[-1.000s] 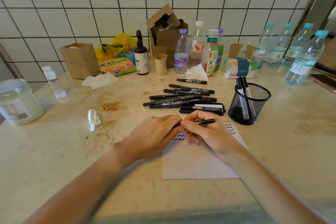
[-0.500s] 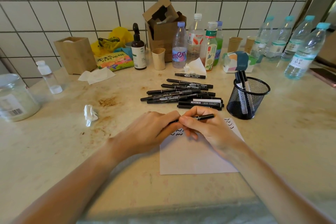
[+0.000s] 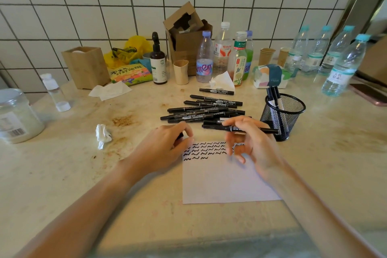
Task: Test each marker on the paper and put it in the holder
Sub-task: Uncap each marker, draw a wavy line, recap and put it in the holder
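A white paper lies on the counter with rows of black squiggles across its top. My right hand pinches a black marker held level above the paper's top edge, its far end pointing toward the black mesh holder. My left hand rests at the paper's top left corner with fingers curled round a small black piece, likely the marker's cap. A pile of several black markers lies behind the paper. Two or three markers stand in the holder.
Bottles, a cardboard box, paper cups and a tissue pack line the tiled wall. Water bottles stand at right. A crumpled tissue, a jar and a small bottle sit at left.
My hands have pulled apart: the right hand moved right with the marker toward the holder, the left hand stayed at the paper's corner. The squiggles are now uncovered.
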